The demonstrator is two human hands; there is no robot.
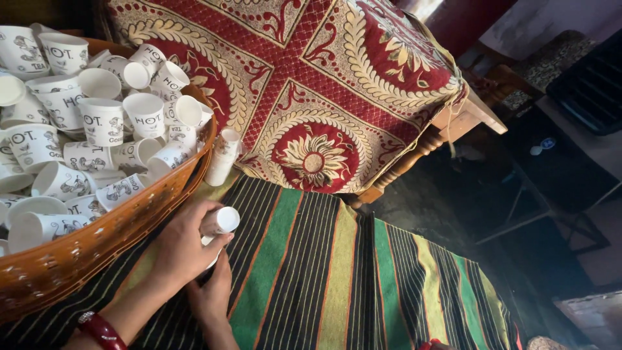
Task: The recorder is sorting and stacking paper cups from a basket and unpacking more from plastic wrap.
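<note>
Paper cups (217,227), nested into a short white stack, sit in my two hands just beside the basket's front edge, above the striped cloth (311,272). My left hand (184,246) wraps over the stack from above, fingers curled and pressed around it, thumb near the open rim at the top. My right hand (214,291) comes up from below and touches the stack's lower end; its fingers are mostly hidden, so I cannot tell how they lie. A red bangle (100,329) circles my left wrist. The brown woven basket (97,249) is heaped with loose white printed cups. Another small stack (222,157) leans against its rim, before a red patterned cloth (311,84)
</note>
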